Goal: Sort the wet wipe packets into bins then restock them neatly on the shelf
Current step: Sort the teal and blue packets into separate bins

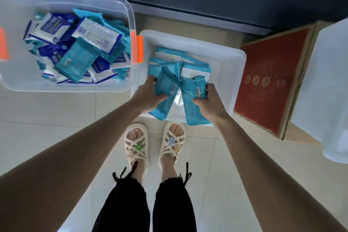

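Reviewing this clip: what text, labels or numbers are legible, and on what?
No text is legible.
Left hand grips teal plastic packet: barcode, digits blurred.
Right hand grips second teal packet: barcode, digits blurred.
Blue-and-white packets, large clear bin: print blurred.
Red cardboard box: gold print too small.

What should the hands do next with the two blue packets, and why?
Probably lower both and let go. The left hand grips the left teal packet and the right hand the right teal packet, both over the small bin, which already holds teal ones; the big bin is mixed.
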Available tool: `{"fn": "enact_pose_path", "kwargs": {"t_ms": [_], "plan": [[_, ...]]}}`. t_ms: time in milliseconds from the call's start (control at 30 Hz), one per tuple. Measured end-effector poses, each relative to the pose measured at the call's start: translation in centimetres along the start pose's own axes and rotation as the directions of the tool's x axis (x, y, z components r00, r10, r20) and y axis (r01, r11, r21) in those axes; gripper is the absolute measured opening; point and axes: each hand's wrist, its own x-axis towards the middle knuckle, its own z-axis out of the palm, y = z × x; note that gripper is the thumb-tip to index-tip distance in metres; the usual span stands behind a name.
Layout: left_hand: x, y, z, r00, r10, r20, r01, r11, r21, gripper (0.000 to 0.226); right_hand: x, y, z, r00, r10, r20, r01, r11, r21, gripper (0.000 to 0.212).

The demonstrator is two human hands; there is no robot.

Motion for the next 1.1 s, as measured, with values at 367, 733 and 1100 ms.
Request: {"fn": "enact_pose_path", "kwargs": {"t_ms": [367,733,1100], "plan": [[14.6,-3.6,4.1,0.961,0.259,-0.097,-0.171,0.834,0.525,0.046,13.5,8.0,1.8,0.993,-0.098,-0.068,0.071,0.945,-0.319,0.035],[21.2,-5.9,5.3,0.933,0.325,-0.156,-0.149,0.741,0.655,0.058,20.8,10.4,5.4,0.912,-0.388,-0.134,0.223,0.743,-0.631,0.047],[19.0,-6.1,5.2,0.978,0.208,-0.016,-0.129,0.664,0.737,0.061,19.3,9.0,3.8,0.976,-0.205,0.075,0.204,0.736,-0.645,0.056]]}}
